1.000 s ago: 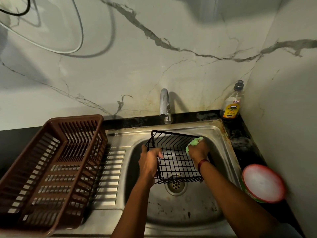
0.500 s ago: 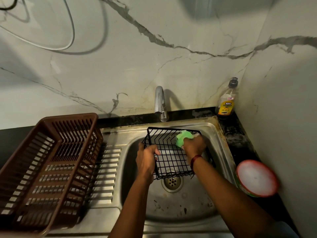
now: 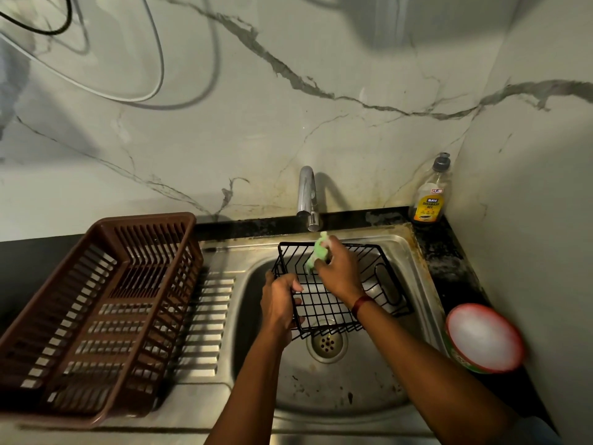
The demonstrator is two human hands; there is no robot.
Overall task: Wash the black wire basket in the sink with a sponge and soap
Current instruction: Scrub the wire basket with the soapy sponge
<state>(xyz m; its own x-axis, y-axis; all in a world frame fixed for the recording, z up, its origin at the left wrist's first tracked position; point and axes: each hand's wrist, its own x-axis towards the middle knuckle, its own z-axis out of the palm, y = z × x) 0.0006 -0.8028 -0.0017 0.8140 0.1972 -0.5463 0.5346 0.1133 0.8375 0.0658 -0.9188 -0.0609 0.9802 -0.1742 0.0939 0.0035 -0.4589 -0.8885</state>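
Observation:
The black wire basket (image 3: 324, 303) is held tilted over the steel sink (image 3: 324, 390), above the drain (image 3: 326, 344). My left hand (image 3: 279, 303) grips the basket's left rim. My right hand (image 3: 338, 271) holds a green sponge (image 3: 317, 252) against the basket's far wall, just below the tap (image 3: 307, 197). A dishwash gel bottle (image 3: 430, 192) stands in the back right corner of the counter.
A brown plastic dish rack (image 3: 96, 313) sits on the ridged drainboard (image 3: 205, 322) to the left. A round red-rimmed tub with a white top (image 3: 484, 337) stands on the dark counter at the right. Marble walls close in behind and on the right.
My right hand has carried the sponge from the basket's right side to its far wall, near the tap. My left hand keeps its grip on the left rim.

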